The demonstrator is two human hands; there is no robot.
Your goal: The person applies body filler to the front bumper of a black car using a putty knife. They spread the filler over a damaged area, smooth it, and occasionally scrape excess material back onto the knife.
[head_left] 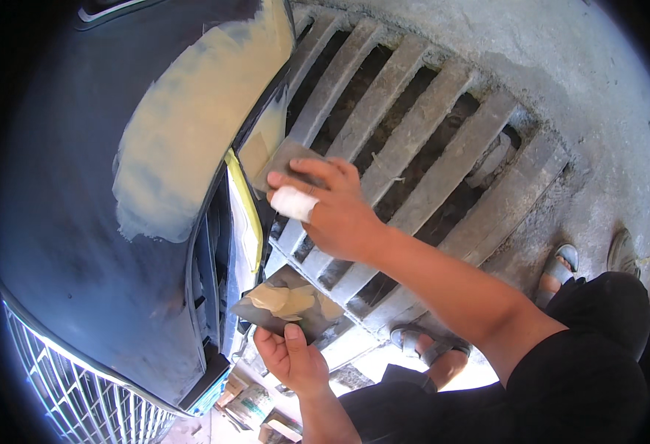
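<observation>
Two hands are working here, and each is gripping one flat tool. The right hand (332, 211), with one white bandage (293, 202) wrapped around a finger, is closing its fingers over a small dark spreader (284, 159) and pressing it against the edge of the dark car panel (58, 222), right where the panel is meeting the gap beside it. The left hand (291, 359), nearer and lower, is pinching a dark mixing board (288, 303) by its near edge, thumb on top, and the board is carrying one tan blob of filler putty (284, 298).

One broad patch of dried tan filler (192, 126) is spreading across the panel on the left, running far up to the panel's edge. One yellow strip of masking tape (247, 207) is lining the edge just left of the right hand. One chrome grille (81, 392) is showing at the near left.

Behind the hands, one concrete drain grate (428, 140) is filling the middle; I am counting about seven slats, with dark slots between them. Two sandalled feet are standing on the right, one at the grate's near edge (432, 348) and one farther right (558, 270).

Room is tight: the right hand is working in the narrow strip between panel edge and grate, while open concrete ground (598, 96) is lying far right.
</observation>
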